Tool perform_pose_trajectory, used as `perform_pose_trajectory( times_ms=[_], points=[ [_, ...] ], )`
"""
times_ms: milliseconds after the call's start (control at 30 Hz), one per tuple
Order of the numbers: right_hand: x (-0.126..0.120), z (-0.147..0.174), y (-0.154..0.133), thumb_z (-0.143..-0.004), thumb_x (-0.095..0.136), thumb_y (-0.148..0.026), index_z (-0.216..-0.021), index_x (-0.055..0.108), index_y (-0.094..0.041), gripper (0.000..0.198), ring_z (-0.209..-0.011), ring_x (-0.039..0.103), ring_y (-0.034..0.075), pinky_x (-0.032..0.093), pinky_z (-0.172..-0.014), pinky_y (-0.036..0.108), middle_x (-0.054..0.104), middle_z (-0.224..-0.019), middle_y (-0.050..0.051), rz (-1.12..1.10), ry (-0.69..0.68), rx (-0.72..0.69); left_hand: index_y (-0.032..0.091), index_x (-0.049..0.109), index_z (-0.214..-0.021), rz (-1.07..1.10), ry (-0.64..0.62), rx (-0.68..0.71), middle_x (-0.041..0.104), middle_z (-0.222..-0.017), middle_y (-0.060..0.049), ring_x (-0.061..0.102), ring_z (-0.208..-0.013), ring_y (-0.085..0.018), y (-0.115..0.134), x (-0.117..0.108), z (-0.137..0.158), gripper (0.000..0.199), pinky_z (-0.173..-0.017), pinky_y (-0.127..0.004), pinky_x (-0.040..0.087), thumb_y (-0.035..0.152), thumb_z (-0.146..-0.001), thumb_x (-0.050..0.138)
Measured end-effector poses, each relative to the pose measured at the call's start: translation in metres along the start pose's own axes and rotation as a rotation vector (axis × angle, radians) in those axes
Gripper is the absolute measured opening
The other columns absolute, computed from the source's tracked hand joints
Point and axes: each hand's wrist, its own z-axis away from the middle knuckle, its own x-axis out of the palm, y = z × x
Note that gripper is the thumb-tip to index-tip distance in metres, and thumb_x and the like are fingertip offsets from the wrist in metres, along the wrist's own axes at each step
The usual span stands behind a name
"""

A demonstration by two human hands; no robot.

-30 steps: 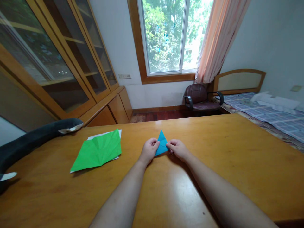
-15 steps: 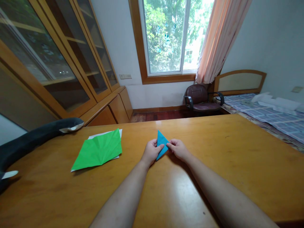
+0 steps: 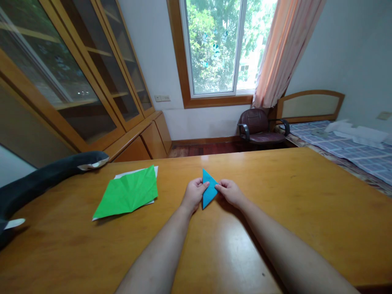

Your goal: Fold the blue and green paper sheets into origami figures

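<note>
A small blue piece of paper (image 3: 209,193), folded into a triangle, is held between both hands above the middle of the table. My left hand (image 3: 194,194) grips its long left edge, with the thumb lying on the upper face and the fingers mostly hidden behind. At the triangle's right-hand point, my right hand (image 3: 230,192) pinches the tip between thumb and forefinger. One corner points away from me and another points toward me. To the left lies a creased green sheet of paper (image 3: 130,192) on top of white paper (image 3: 156,170).
The wooden table (image 3: 294,192) spans the foreground. A dark, curved padded object (image 3: 39,175) with white parts lies along its left side. Beyond stand a glass-fronted cabinet (image 3: 113,98), a brown armchair (image 3: 259,128) below the window, and a bed (image 3: 346,141) at right.
My left thumb has shifted slightly up and left on the blue paper, showing more of its face. The triangle's near corner sits a little lower. My right hand keeps its pinch.
</note>
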Motion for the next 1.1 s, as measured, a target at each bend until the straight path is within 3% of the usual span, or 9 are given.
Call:
perform_pose_trajectory(
  times_ms=[267,500,733,867,1100],
  points=[
    [-0.002,0.001,-0.001,-0.066,0.062,-0.047,-0.057,0.049,-0.02,0.031,-0.045,0.04,0.009,0.03,-0.046,0.022,0.047,-0.046,-0.006,-0.013,-0.021,0.006,0.014,0.057,-0.057,0.033,0.095,0.011,0.058,-0.051,0.003,0.049,-0.047,-0.007,-0.006,-0.008,-0.005,0.038,-0.048,-0.019,0.038,0.039,-0.049,0.085],
    [-0.002,0.002,-0.004,-0.066,0.063,-0.046,-0.056,0.049,-0.02,0.031,-0.045,0.04,0.009,0.03,-0.046,0.022,0.048,-0.046,-0.006,-0.024,-0.02,0.002,0.014,0.059,-0.065,0.058,0.04,-0.029,0.058,-0.055,0.002,0.051,-0.05,-0.009,-0.009,-0.011,-0.009,0.042,-0.05,-0.021,0.04,0.049,-0.057,0.08],
    [-0.001,0.003,-0.005,-0.065,0.064,-0.047,-0.056,0.05,-0.02,0.032,-0.044,0.039,0.009,0.029,-0.044,0.022,0.047,-0.045,-0.006,-0.026,-0.017,0.019,0.015,0.057,-0.061,-0.008,0.072,0.045,0.058,-0.054,0.003,0.05,-0.05,-0.009,-0.011,-0.011,-0.01,0.043,-0.051,-0.021,0.042,0.053,-0.061,0.077],
    [-0.001,0.001,-0.004,-0.066,0.064,-0.049,-0.058,0.053,-0.019,0.032,-0.045,0.039,0.009,0.03,-0.045,0.023,0.046,-0.047,-0.006,-0.08,0.032,-0.007,0.014,0.064,-0.071,0.046,-0.006,0.002,0.065,-0.063,-0.002,0.058,-0.058,-0.013,-0.006,-0.007,-0.006,0.044,-0.056,-0.023,0.047,0.056,-0.062,0.075],
    [-0.004,-0.001,-0.002,-0.067,0.065,-0.046,-0.089,0.067,-0.015,0.038,-0.055,0.049,0.012,0.038,-0.05,0.024,0.062,-0.065,0.0,-0.131,0.133,-0.048,0.012,0.067,-0.083,0.065,-0.104,-0.021,0.069,-0.073,-0.004,0.058,-0.059,-0.009,-0.002,-0.003,0.0,0.038,-0.053,-0.017,0.042,0.04,-0.061,0.082]
  ],
)
